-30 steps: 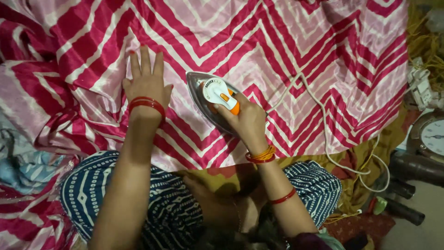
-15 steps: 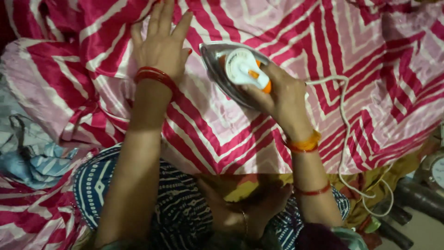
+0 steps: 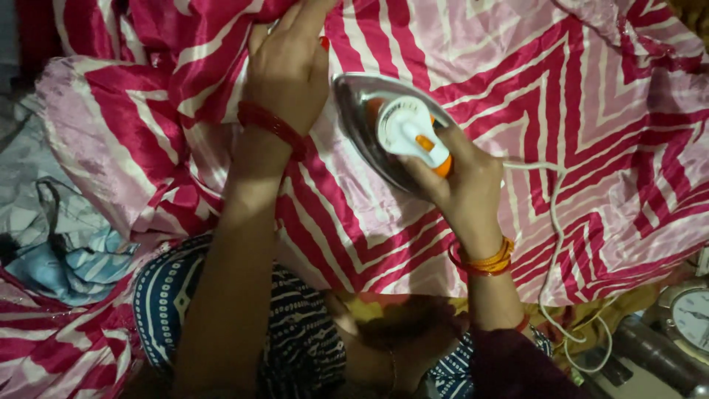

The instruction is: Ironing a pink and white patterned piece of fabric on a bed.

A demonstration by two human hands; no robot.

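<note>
At nine o'clock a crumpled blue and grey cloth [image 3: 70, 258] is lying beside the person's knee, which is covered by dark blue trousers with a white pattern [image 3: 166, 303]. The left hand [image 3: 288, 63] is pressing flat on the shiny pink satin fabric with red and white zigzag stripes [image 3: 591, 133], fingers spread and stretched toward twelve o'clock, gripping nothing; a red bangle [image 3: 269, 125] is sitting on that wrist. Just to its right, near the middle, the silver-soled electric iron with a white and orange handle [image 3: 391, 125] is resting on the fabric. The right hand [image 3: 458, 185] is wrapping its fingers around the handle from five o'clock, orange bangles [image 3: 484, 258] circling its wrist. A white cord [image 3: 554, 244] is trailing from the iron toward five o'clock. At four o'clock part of a round clock face [image 3: 690, 314] is showing.
</note>
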